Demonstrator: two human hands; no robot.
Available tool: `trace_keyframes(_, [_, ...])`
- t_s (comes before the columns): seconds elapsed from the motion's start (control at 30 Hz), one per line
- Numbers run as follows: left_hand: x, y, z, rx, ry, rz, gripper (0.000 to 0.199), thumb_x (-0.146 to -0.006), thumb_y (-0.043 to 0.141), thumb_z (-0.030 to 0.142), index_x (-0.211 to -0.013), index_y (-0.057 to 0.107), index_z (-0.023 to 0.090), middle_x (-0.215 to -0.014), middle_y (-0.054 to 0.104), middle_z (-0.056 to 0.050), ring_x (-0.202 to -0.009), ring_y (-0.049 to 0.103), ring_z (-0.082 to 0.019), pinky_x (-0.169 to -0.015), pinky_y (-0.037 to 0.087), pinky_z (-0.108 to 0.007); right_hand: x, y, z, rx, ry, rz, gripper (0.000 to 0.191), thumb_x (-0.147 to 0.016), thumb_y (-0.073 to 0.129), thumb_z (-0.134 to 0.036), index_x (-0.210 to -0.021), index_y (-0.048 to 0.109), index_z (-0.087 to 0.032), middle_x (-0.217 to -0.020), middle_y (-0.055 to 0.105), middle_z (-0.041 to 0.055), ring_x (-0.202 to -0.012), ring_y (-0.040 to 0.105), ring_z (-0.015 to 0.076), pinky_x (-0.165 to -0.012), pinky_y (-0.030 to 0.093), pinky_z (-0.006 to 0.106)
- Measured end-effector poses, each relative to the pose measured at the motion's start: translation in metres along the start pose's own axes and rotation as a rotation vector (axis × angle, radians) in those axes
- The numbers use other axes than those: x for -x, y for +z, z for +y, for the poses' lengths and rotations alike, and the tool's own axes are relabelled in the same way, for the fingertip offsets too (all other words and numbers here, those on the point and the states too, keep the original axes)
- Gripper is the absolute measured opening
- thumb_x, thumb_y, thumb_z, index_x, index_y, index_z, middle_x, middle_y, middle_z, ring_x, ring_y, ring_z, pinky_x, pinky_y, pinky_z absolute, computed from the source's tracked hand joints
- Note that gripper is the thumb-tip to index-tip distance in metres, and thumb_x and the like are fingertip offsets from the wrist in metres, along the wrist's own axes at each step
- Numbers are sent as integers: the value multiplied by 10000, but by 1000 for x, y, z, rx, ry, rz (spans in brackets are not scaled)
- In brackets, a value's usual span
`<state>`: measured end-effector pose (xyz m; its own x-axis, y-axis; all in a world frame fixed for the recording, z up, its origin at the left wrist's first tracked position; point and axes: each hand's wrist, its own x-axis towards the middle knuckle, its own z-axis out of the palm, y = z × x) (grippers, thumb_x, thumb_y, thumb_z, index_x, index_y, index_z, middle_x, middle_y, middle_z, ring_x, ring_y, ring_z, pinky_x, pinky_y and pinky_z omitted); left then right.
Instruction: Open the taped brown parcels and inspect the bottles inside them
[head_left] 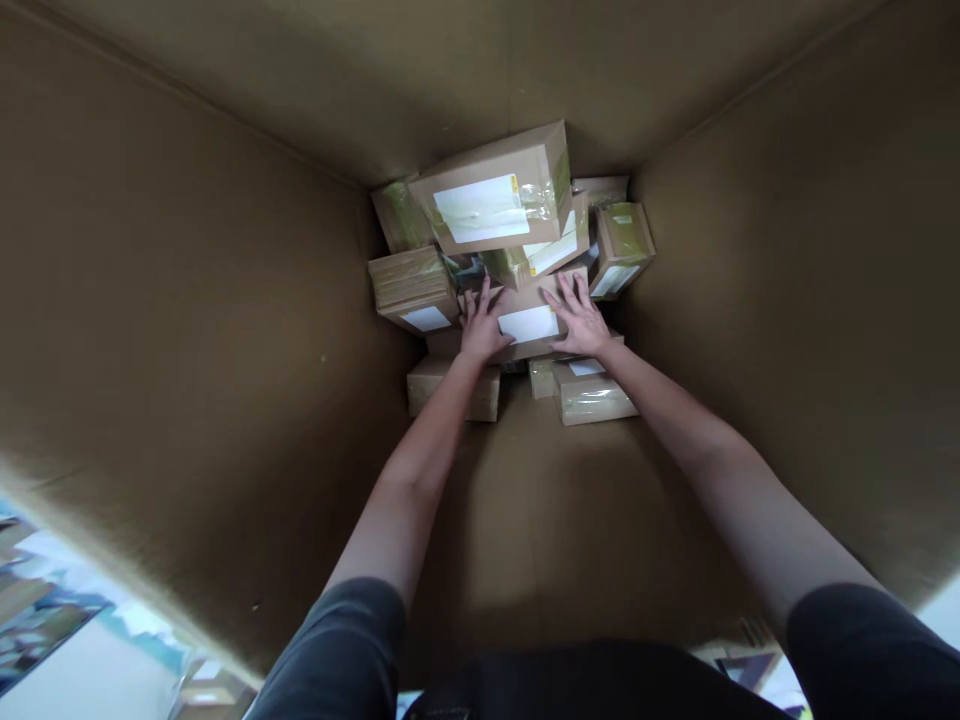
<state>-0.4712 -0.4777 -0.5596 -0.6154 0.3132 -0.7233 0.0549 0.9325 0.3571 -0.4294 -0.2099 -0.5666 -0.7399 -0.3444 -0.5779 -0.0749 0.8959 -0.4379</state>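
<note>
Deep inside a large cardboard bin, a brown carton [517, 350] with a white label [529, 324] lies under both of my hands. My left hand [482, 325] rests on its left part, fingers spread, the thumb pointing toward the label. On its right part lies my right hand [581, 318], fingers also spread and touching the carton. Whether any finger reaches beneath the carton is hidden. Just beyond my hands, a taped carton [551, 262] sits tilted under a larger labelled carton [491, 205].
Tall bin walls [187, 280] surround my arms. Left of my hands lies a labelled carton [412, 285], and on the right a taped one [621, 250]. Nearer me are a plain carton [442, 390] and a taped carton [600, 398]. The bin's rim [135, 580] runs along the lower left.
</note>
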Motion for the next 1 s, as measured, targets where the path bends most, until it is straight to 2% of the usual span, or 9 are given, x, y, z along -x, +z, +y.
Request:
trace_keyframes(0.13, [19, -10, 8, 15, -21, 11, 1304, -789, 943, 496, -1798, 122, 421, -1888, -79, 15, -1695, -98, -539, -1305, 236, -797, 16, -10, -12, 3, 9, 23, 1367, -793, 834, -758, -1823, 54, -310, -1875, -165, 29, -1683, -127, 544, -1248, 352, 773])
trace_keyframes(0.3, [47, -24, 20, 19, 5, 59, 1274, -777, 958, 525, -1791, 195, 415, -1891, -62, 1, -1695, -64, -550, -1291, 287, -786, 45, -27, -33, 21, 23, 62, 1293, -829, 828, -655, -1823, 92, -280, -1883, -99, 52, -1696, -93, 522, -1251, 354, 761])
trace_keyframes(0.5, [93, -59, 37, -30, 7, 108, 1228, -795, 943, 536, -1784, 224, 425, -1893, 9, -13, -1696, -6, -553, -1258, 347, -788, 83, -59, -71, 56, 32, 137, 1191, -855, 808, -577, -1814, 193, -232, -1886, -7, 97, -1710, -43, 497, -1236, 406, 709])
trace_keyframes(0.63, [132, -95, 56, -60, 32, 131, 1216, -790, 947, 557, -1775, 243, 447, -1891, 52, -12, -1700, 10, -544, -1236, 371, -800, 114, -88, -100, 73, 59, 191, 1158, -842, 807, -591, -1799, 265, -228, -1883, 43, 113, -1711, 23, 500, -1230, 424, 684])
trace_keyframes(0.8, [191, -153, 85, -89, 68, 147, 1143, -838, 910, 537, -1771, 255, 452, -1881, 139, -32, -1703, 38, -530, -1220, 385, -807, 159, -140, -141, 99, 88, 270, 1153, -829, 807, -619, -1790, 299, -234, -1880, 61, 113, -1710, 58, 499, -1213, 451, 660])
trace_keyframes(0.9, [232, -188, 104, -110, 128, 202, 1115, -833, 912, 543, -1761, 301, 445, -1877, 160, -48, -1701, 57, -535, -1211, 391, -815, 195, -175, -172, 123, 128, 326, 1143, -842, 788, -630, -1796, 277, -261, -1878, 72, 109, -1709, 55, 504, -1198, 453, 685])
trace_keyframes(1.0, [277, -222, 128, -163, 208, 261, 1062, -852, 892, 549, -1751, 336, 442, -1875, 168, -45, -1706, 48, -526, -1218, 387, -812, 243, -208, -206, 136, 194, 395, 1130, -836, 802, -615, -1791, 296, -286, -1878, 78, 95, -1708, 52, 509, -1195, 453, 695])
